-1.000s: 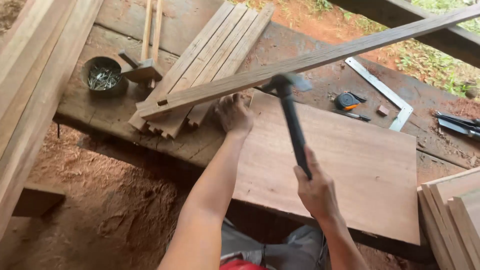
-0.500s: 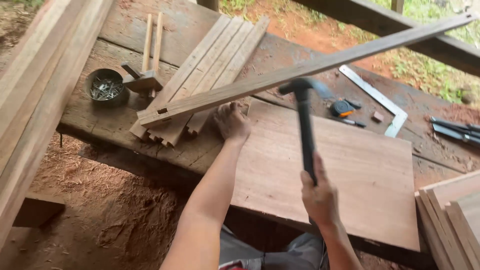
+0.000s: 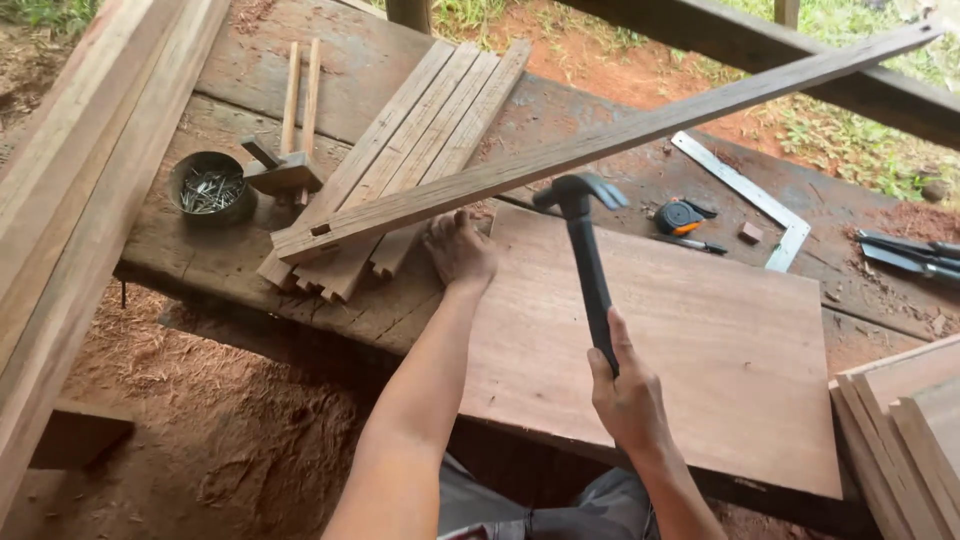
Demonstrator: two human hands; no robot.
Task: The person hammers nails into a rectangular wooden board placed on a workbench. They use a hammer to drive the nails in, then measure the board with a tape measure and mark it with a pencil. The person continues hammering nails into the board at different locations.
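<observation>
- Our right hand (image 3: 628, 395), lower centre of frame, has a closed grip on the black hammer (image 3: 585, 255), head raised at centre.
- Our left hand (image 3: 458, 248) presses, fingers curled, against the long wooden strip (image 3: 600, 150) running from centre left to upper right.
- Below lies a flat board (image 3: 680, 340) on the worktop (image 3: 200, 250).
- A tin of nails (image 3: 210, 188) sits at upper left.

No packages, signs or screens appear anywhere in the frame. The nearest thing to a container is a round dark tin of nails (image 3: 211, 187) at the upper left of the surface (image 3: 200, 250), unlabelled.
</observation>
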